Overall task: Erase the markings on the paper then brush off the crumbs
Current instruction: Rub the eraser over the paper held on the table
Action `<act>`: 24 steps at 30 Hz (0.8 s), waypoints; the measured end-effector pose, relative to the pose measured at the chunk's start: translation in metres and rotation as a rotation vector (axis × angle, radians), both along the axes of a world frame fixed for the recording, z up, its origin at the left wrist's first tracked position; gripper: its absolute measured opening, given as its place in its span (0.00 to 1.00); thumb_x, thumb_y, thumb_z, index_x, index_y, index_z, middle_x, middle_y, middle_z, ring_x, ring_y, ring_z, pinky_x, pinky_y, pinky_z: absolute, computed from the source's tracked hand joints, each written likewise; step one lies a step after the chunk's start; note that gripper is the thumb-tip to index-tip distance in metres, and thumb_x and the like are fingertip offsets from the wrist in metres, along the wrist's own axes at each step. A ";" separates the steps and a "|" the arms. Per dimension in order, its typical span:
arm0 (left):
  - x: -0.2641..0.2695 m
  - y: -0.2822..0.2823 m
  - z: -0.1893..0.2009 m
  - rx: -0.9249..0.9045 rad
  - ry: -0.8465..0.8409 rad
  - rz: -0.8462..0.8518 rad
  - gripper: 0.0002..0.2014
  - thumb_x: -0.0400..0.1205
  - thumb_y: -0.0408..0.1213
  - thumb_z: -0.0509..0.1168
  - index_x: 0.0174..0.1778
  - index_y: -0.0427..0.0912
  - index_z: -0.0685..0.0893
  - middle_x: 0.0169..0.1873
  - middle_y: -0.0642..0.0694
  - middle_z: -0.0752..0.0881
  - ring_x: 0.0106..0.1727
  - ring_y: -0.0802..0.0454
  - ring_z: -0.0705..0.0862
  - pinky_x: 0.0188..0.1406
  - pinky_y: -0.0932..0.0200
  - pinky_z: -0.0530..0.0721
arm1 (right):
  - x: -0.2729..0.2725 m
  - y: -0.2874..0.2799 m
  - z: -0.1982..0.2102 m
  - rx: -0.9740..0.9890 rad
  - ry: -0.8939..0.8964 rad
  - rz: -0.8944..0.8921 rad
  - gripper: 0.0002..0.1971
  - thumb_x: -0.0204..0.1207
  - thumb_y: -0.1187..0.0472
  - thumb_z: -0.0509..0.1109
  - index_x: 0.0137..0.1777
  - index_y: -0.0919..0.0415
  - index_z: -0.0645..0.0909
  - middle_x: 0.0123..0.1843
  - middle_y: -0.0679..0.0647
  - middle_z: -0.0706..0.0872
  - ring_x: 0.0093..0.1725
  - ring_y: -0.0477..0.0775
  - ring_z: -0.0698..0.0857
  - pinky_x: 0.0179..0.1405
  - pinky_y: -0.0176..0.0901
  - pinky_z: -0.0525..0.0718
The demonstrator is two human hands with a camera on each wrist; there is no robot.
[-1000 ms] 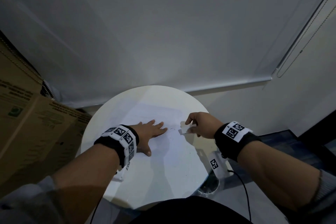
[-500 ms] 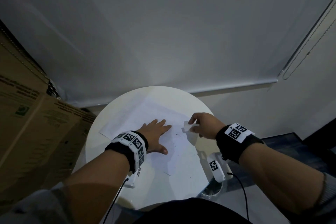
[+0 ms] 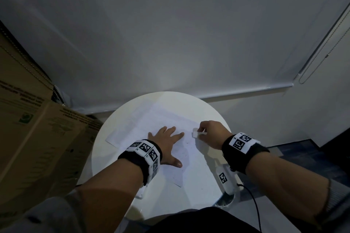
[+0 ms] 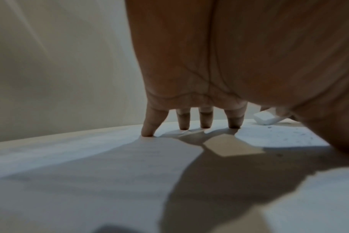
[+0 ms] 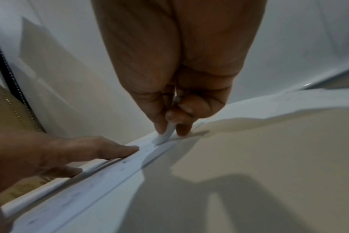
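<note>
Eraser [image 3: 197, 134] moved right to paper [image 3: 151, 119] edge.

Black wristbands [image 3: 141, 159] with white fiducial tags

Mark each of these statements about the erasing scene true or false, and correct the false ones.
1. The left hand lies flat with spread fingers on the paper. True.
2. The right hand holds a pencil. False: it pinches a white eraser.
3. The paper lies on a square wooden desk. False: it lies on a round white table.
4. Dark specks lie on the paper near the eraser. True: the left wrist view shows them.
5. A cardboard box stands to the person's left of the table. True.
</note>
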State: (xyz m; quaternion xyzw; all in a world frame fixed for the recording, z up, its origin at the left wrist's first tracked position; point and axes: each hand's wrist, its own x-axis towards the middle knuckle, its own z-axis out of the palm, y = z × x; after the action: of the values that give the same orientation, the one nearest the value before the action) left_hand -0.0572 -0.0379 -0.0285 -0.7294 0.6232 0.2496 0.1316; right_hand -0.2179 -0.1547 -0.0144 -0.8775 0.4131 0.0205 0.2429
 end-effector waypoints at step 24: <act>0.001 -0.003 0.000 0.037 -0.006 -0.026 0.54 0.75 0.63 0.70 0.85 0.57 0.38 0.85 0.53 0.33 0.86 0.47 0.35 0.78 0.24 0.49 | 0.012 0.013 0.004 0.055 0.055 0.089 0.10 0.77 0.63 0.66 0.57 0.63 0.81 0.54 0.56 0.85 0.45 0.56 0.86 0.42 0.37 0.76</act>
State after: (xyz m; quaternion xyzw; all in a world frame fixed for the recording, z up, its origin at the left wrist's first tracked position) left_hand -0.0566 -0.0412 -0.0286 -0.7195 0.6274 0.2572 0.1501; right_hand -0.2057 -0.1420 -0.0106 -0.8871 0.3793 0.0667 0.2546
